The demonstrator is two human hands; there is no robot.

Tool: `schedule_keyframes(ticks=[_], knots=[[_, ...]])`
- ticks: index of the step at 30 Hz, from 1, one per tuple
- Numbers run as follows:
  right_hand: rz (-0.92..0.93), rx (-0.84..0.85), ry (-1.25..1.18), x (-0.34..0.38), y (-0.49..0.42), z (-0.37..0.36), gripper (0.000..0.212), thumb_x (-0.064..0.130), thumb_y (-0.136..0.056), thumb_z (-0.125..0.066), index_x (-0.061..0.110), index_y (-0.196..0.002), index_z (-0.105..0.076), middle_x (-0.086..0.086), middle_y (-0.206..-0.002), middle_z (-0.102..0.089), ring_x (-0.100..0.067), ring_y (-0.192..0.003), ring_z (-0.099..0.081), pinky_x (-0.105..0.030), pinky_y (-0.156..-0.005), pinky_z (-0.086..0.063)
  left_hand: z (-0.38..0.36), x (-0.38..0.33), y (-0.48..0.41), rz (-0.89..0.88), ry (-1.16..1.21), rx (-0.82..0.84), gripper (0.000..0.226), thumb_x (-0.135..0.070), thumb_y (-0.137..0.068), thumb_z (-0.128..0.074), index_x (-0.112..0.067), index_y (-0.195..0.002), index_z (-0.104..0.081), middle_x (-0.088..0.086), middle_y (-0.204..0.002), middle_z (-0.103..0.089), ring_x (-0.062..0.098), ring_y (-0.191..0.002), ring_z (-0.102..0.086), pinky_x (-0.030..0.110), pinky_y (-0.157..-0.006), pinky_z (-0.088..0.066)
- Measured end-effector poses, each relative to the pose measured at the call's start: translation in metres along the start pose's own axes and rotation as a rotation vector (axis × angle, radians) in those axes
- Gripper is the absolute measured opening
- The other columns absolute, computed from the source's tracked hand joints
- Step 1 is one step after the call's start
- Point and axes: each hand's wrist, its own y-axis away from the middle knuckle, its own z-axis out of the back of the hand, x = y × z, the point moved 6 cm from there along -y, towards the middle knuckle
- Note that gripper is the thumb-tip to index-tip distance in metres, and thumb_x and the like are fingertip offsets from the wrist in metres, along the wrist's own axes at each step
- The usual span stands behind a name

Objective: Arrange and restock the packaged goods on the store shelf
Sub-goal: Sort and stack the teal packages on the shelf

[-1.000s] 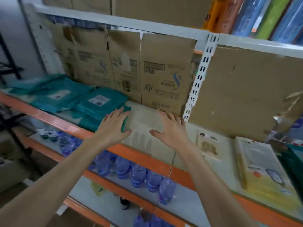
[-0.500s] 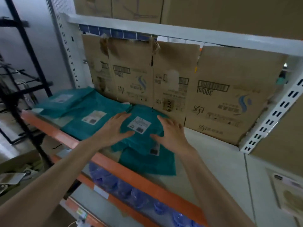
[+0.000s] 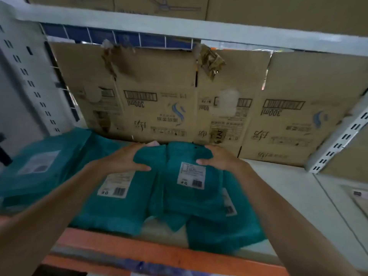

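Teal packets [image 3: 189, 202] gripped, cardboard [image 3: 159, 86] behind (torn)

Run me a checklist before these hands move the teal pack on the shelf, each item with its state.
1. Both hands on one pack: ok. The left hand and right hand grip the far edge of the top teal pack.
2. Label up: ok. Its white label faces up.
3. Pile squared: not ok. The lower teal pack lies askew, reaching the front edge by the orange rail.
4. Free space to the right: ok. Bare shelf shows there.
5. Gap to the cardboard backing: cannot tell, the hands hide it.
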Motion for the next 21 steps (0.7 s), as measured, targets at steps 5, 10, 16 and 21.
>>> schedule_keyframes(ticks=[5, 10, 16, 21], knots=[[-0.101, 0.077, 0.030, -0.004, -0.017, -0.007, 0.093, 0.045, -0.077, -0.070, 0.015, -0.148, -0.019, -0.004, -0.156, -0.016, -0.021, -0.141, -0.020, -0.032, -0.112, -0.021, 0.015, 0.019, -0.024, -0.067, 0.015, 0.143, 0.072, -0.046, -0.065, -0.077, -0.045, -0.120, -0.032, -0.029, -0.118, -0.040, 0.004, -0.118, -0.041, 0.000, -0.078, -0.037], [-0.130, 0.069, 0.034, -0.005, -0.026, -0.006, 0.094, 0.042, -0.074, -0.074, 0.015, -0.148, -0.021, -0.005, -0.155, -0.020, -0.023, -0.140, -0.023, -0.032, -0.110, -0.022, 0.024, 0.032, -0.050, -0.141, -0.268, 0.130, 0.090, -0.066, -0.046, -0.078, -0.038, -0.124, -0.043, -0.011, -0.111, -0.041, 0.012, -0.111, -0.039, 0.028, -0.091, -0.036], [-0.146, -0.077, -0.052, -0.012, -0.031, 0.004, 0.080, 0.036, -0.069, -0.080, 0.013, -0.135, -0.042, -0.007, -0.139, -0.044, -0.024, -0.126, -0.042, -0.033, -0.105, -0.034, 0.030, 0.044, -0.067, -0.116, -0.238, 0.168, 0.045, -0.036, -0.062, -0.083, -0.028, -0.084, -0.046, -0.007, -0.092, -0.050, 0.013, -0.090, -0.048, 0.030, -0.075, -0.039], [-0.130, -0.111, -0.109, -0.012, -0.027, 0.017, 0.060, 0.033, -0.072, -0.078, 0.010, -0.122, -0.053, -0.007, -0.123, -0.051, -0.024, -0.117, -0.048, -0.036, -0.100, -0.038, 0.033, 0.044, -0.070, -0.142, -0.178, 0.163, 0.026, -0.024, -0.073, -0.077, -0.008, -0.082, -0.058, 0.000, -0.079, -0.057, 0.012, -0.073, -0.052, 0.026, -0.062, -0.035]])
